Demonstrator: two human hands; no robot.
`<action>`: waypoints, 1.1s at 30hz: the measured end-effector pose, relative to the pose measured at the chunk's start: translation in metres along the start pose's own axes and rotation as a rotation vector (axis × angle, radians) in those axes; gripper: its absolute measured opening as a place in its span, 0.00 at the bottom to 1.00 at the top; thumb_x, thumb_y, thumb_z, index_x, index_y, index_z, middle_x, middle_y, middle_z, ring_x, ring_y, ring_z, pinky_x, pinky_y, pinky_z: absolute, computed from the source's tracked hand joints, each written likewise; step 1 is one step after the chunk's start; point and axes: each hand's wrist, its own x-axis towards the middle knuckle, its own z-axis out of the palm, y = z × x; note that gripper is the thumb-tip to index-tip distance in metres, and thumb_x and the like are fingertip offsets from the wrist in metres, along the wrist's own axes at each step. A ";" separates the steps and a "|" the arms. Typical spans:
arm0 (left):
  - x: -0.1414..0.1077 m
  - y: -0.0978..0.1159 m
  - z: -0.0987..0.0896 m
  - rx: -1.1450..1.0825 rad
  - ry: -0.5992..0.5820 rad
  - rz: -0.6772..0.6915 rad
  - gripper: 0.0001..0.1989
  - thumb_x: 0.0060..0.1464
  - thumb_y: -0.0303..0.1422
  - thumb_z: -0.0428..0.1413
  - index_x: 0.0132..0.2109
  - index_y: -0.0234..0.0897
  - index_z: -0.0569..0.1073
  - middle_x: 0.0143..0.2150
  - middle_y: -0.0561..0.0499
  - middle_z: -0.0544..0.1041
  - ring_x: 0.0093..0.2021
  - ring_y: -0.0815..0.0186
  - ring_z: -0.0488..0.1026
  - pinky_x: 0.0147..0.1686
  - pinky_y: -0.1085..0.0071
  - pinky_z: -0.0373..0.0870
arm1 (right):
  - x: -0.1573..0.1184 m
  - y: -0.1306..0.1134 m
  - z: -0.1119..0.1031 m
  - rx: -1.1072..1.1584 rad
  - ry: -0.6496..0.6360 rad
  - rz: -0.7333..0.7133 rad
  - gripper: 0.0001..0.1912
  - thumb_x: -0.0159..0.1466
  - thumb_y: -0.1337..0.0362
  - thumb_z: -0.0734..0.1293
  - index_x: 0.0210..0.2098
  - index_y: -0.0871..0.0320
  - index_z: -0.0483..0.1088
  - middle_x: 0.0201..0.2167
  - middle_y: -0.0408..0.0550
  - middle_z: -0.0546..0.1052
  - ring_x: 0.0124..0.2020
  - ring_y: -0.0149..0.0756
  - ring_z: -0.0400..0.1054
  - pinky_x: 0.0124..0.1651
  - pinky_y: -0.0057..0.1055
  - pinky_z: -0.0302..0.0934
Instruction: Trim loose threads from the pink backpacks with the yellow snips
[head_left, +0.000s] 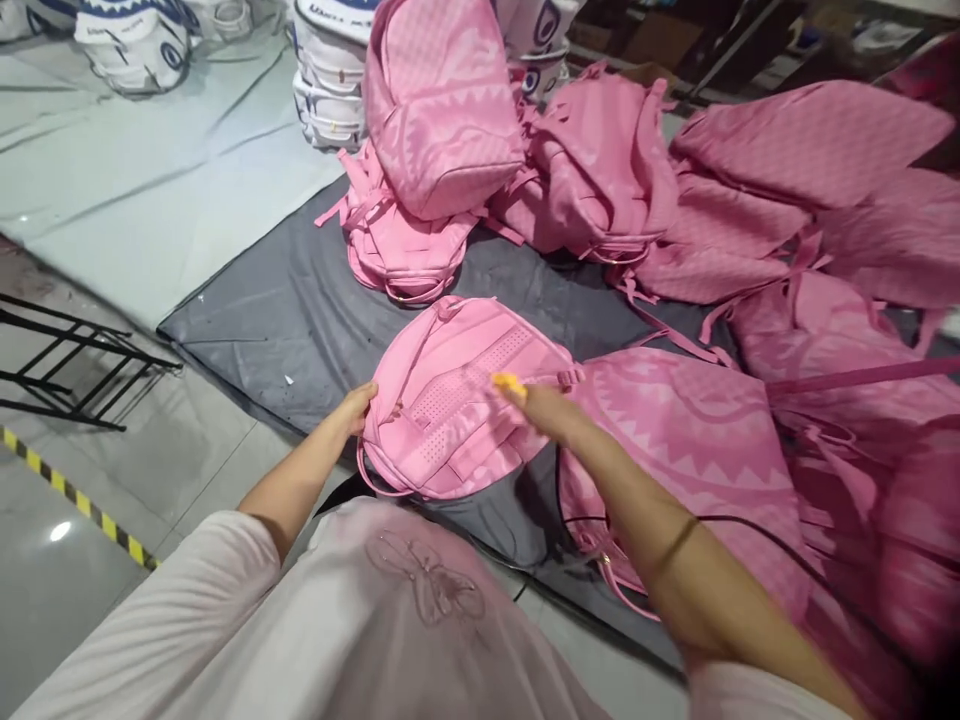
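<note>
Gripped the pink backpack (461,400) by its left edge with a partly closed left hand (358,410), near on the grey cover (277,310). Held the blurred right hand (541,407) over its right half, yellow thing (509,385) at fingertips; couldn't tell opening or hold. Called for steady left bracing.

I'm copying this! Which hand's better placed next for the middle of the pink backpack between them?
Probably the right hand: over the pink backpack, nearer its middle, with a blurry yellow thing. The left hand is at the edge.
</note>
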 end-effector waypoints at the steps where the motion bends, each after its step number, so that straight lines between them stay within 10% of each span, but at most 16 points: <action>1: 0.004 0.002 -0.001 -0.012 0.001 -0.048 0.19 0.69 0.36 0.38 0.62 0.33 0.58 0.33 0.40 0.80 0.30 0.61 0.80 0.31 0.64 0.79 | -0.003 -0.008 0.005 0.014 -0.128 -0.082 0.31 0.71 0.43 0.53 0.41 0.65 0.74 0.30 0.56 0.78 0.30 0.38 0.72 0.34 0.30 0.60; 3: 0.012 0.006 -0.003 -0.019 0.000 -0.117 0.21 0.69 0.36 0.38 0.62 0.31 0.58 0.34 0.39 0.80 0.30 0.59 0.80 0.30 0.63 0.79 | -0.010 -0.024 0.012 0.030 -0.261 -0.141 0.29 0.70 0.43 0.57 0.39 0.62 0.75 0.32 0.54 0.79 0.30 0.37 0.72 0.33 0.29 0.60; 12: 0.011 -0.007 0.011 0.162 0.024 0.026 0.23 0.68 0.35 0.42 0.68 0.40 0.58 0.51 0.39 0.78 0.46 0.58 0.79 0.44 0.60 0.77 | 0.011 -0.044 -0.030 0.019 0.010 -0.084 0.29 0.71 0.45 0.53 0.40 0.62 0.73 0.33 0.54 0.78 0.33 0.38 0.71 0.36 0.29 0.59; 17: -0.005 -0.057 0.058 1.163 0.049 0.531 0.31 0.61 0.27 0.52 0.69 0.51 0.62 0.76 0.45 0.49 0.70 0.46 0.54 0.64 0.44 0.55 | 0.006 -0.030 -0.046 -0.063 0.075 -0.004 0.32 0.72 0.45 0.49 0.44 0.62 0.73 0.36 0.58 0.78 0.35 0.42 0.73 0.37 0.32 0.61; 20: -0.010 -0.068 0.074 1.612 0.089 0.538 0.29 0.64 0.31 0.49 0.71 0.45 0.59 0.76 0.38 0.45 0.69 0.43 0.54 0.62 0.41 0.54 | -0.012 -0.023 -0.039 -0.235 0.049 0.140 0.33 0.71 0.43 0.50 0.43 0.64 0.73 0.39 0.63 0.78 0.39 0.47 0.73 0.39 0.35 0.62; 23: -0.019 -0.066 0.076 1.670 0.113 0.558 0.29 0.65 0.35 0.50 0.71 0.37 0.60 0.75 0.32 0.48 0.69 0.42 0.55 0.64 0.43 0.50 | -0.032 -0.010 -0.033 -0.150 -0.291 0.053 0.30 0.70 0.43 0.55 0.41 0.63 0.74 0.36 0.60 0.79 0.36 0.44 0.74 0.38 0.33 0.61; 28: -0.043 -0.083 0.086 1.574 -0.055 0.772 0.37 0.58 0.40 0.59 0.70 0.31 0.60 0.74 0.30 0.49 0.69 0.39 0.53 0.65 0.45 0.50 | -0.053 0.028 -0.042 -0.180 0.120 0.367 0.39 0.72 0.41 0.47 0.48 0.68 0.72 0.40 0.68 0.77 0.41 0.49 0.73 0.41 0.37 0.60; 33: -0.043 -0.103 0.112 1.533 -0.046 0.569 0.40 0.52 0.33 0.63 0.69 0.26 0.59 0.71 0.24 0.53 0.68 0.34 0.55 0.63 0.44 0.55 | -0.074 0.039 -0.025 -0.021 -0.218 0.204 0.30 0.70 0.42 0.56 0.47 0.63 0.73 0.31 0.56 0.78 0.31 0.42 0.73 0.37 0.32 0.61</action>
